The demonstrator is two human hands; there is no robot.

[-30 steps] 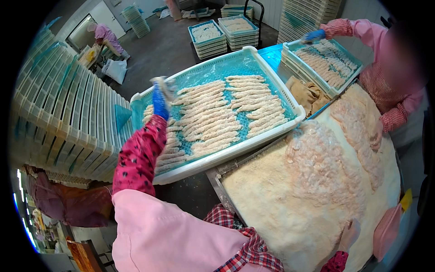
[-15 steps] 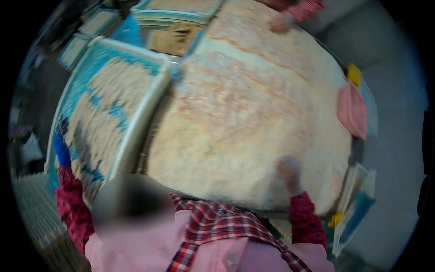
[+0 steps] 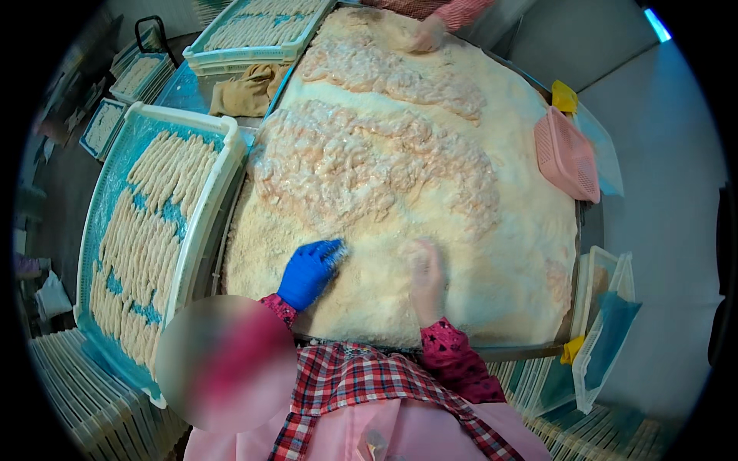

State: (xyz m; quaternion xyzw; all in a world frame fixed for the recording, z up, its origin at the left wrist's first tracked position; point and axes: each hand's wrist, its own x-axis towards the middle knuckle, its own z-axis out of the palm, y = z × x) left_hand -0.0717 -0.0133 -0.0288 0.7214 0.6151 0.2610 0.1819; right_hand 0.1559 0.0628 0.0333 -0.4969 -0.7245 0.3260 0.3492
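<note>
My left hand [image 3: 309, 274], in a blue glove, is at the near edge of a wide table heaped with pale crumb coating [image 3: 369, 296]. Its fingers are curled and crumb-dusted at the tips; what they hold, if anything, is hidden. To its right, my right hand [image 3: 425, 280], in a thin clear glove, rests low over the crumbs, its fingers smeared by motion. Beyond both hands lies a broad mound of wet, pinkish raw meat pieces [image 3: 338, 165]. On the left, coated strips lie in rows in a white-rimmed tray [image 3: 184, 269] lined with blue.
Another person's hand [image 3: 427, 34] touches the far end of the table. A second tray of strips [image 3: 246, 54] and a brown cloth [image 3: 247, 91] are at the far left. A pink basket [image 3: 567, 157] hangs at the right edge. Stacked trays [image 3: 100, 399] stand near left.
My left hand has moved from the strip tray right to the crumbs. My right hand has shifted left, nearer to it. The whole view has turned slightly.
</note>
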